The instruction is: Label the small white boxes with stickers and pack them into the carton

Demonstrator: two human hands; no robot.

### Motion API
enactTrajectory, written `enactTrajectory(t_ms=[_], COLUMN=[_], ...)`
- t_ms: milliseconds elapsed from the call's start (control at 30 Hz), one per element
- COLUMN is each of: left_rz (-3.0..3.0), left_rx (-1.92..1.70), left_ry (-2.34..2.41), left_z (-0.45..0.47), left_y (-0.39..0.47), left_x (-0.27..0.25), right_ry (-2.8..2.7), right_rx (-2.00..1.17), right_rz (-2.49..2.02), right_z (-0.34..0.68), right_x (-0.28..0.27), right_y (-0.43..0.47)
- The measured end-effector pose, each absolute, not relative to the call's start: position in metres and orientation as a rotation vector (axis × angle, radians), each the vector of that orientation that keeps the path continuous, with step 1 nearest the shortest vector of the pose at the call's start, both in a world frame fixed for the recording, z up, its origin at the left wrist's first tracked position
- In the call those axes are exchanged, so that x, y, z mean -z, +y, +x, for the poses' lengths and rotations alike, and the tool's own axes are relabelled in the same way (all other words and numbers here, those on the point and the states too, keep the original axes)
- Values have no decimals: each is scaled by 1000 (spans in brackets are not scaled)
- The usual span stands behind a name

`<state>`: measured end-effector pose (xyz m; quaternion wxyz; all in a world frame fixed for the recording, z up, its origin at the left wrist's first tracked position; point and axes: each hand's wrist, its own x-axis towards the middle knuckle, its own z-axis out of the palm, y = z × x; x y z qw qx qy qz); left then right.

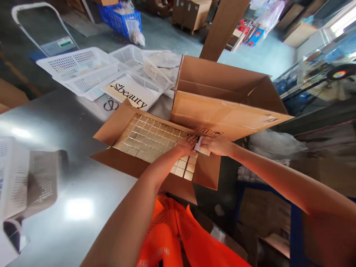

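Observation:
In front of me an open cardboard carton (116, 160) holds tight rows of small gold boxes (150, 139). My left hand (187, 144) lies on the boxes near the carton's right end, fingers stretched out and palm down. Beside it, my right hand (217, 145) grips a small pale box (203, 147) at the carton's right end, over the inner edge. The two hands are close together. A narrow dark gap runs between the boxes just below my left hand. My right fingertips are partly hidden behind the pale box.
Right behind the carton stands a larger open cardboard box (205, 107). White plastic baskets (80, 70) sit at the back left, one with a "beauty" sign (128, 94). Another white basket (41, 181) is at the left on the metal table (83, 167). A fan (328, 79) stands at right.

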<state>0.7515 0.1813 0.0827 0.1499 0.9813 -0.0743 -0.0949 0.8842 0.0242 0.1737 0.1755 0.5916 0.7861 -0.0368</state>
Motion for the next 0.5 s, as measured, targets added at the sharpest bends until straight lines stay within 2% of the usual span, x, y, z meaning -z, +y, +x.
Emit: enactTrajectory(t_ms=[233,367,500], left_rz=[2795,2773,2751], left_rx=[304,277,247], left_ry=[-245,-233,-189], left_z=[745,745,748], left_y=[208,209,203], left_x=[-34,-27,-30], right_ry=[2139,2067,2105], right_rx=[88,196,174], right_rz=[1790,1740,1767], right_z=[868,869,882], right_x=[-159,-151,-151], right_y=[17,33,43])
